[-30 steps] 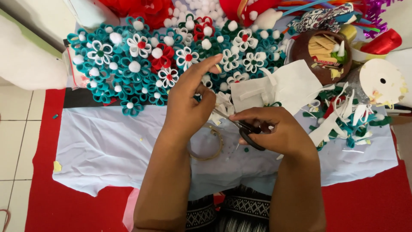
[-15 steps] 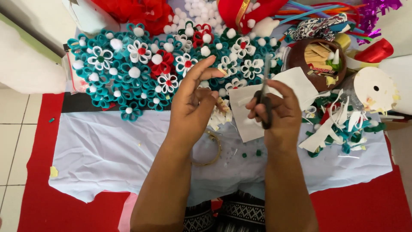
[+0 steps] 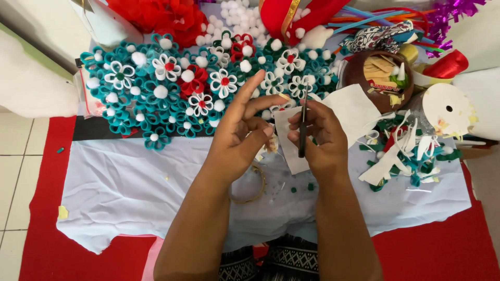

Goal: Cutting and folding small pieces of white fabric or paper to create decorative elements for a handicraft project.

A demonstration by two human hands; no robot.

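Observation:
My right hand [image 3: 322,138] grips dark scissors [image 3: 302,130] held upright, blades pointing away from me. My left hand [image 3: 240,134] is beside it, index finger stretched toward the felt flowers, the other fingers curled around a small pale piece [image 3: 271,144] that is mostly hidden. Under both hands lies a white felt sheet [image 3: 353,112] on a pale blue cloth [image 3: 130,192]. A thin ring [image 3: 255,188] rests on the cloth below my left wrist.
A mass of teal, white and red felt flowers [image 3: 172,88] fills the far left. A brown bowl [image 3: 383,78] of scraps, a white ribbon spool [image 3: 448,109] and felt offcuts [image 3: 406,153] sit at right. Red mat [image 3: 453,244] surrounds the cloth; tiled floor at left.
Both hands have risen from the cloth toward the flowers. The scissors turned from lying low and sideways to standing upright, and my left index finger has stretched out.

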